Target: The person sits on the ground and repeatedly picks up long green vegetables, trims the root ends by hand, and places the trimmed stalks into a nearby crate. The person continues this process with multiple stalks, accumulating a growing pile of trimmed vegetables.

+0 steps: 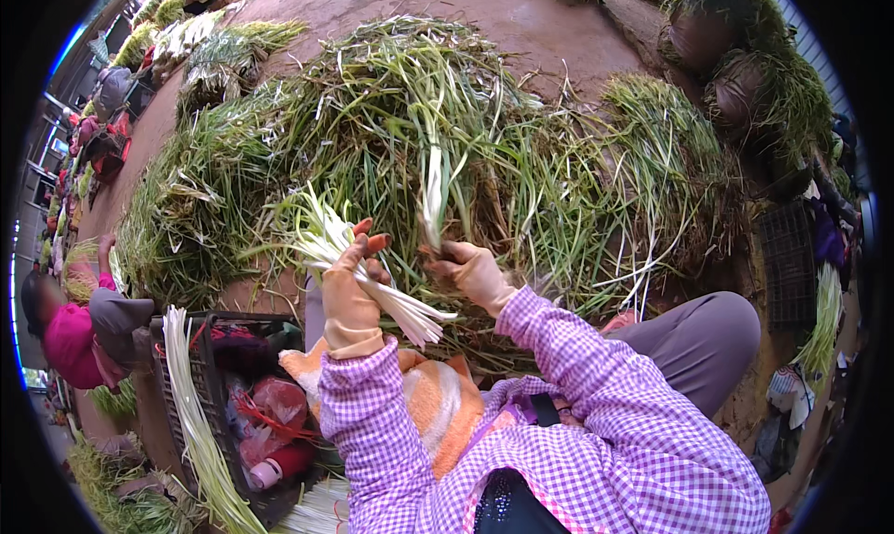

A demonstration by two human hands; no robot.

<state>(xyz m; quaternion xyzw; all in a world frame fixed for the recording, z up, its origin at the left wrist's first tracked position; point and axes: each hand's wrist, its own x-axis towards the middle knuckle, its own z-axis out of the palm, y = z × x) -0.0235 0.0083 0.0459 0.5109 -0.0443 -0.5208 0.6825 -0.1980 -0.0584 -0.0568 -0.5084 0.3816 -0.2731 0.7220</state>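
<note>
My left hand [351,307], in a pale glove with worn orange-brown fingertips, grips a bundle of peeled white chive-like stalks [408,312]. Their cut-looking white ends point right, and the pale green tops fan out to the upper left. My right hand [478,272], gloved too, pinches the brown, dirty base of a leafy plant [433,192] with a white stem. That grip is slightly blurred. A wide heap of uncleaned green plants [335,136] with brown roots and dry leaves lies before me. An orange-and-white striped cloth [433,401] covers my lap.
At left stands a black plastic crate [202,387] holding red bags [276,412] and a pink-capped bottle [267,474]. Long pale stalks [202,422] lie over its side. A person in pink [73,345] sits beyond. Another crate [786,265] and wrapped plant bundles [740,90] are at right.
</note>
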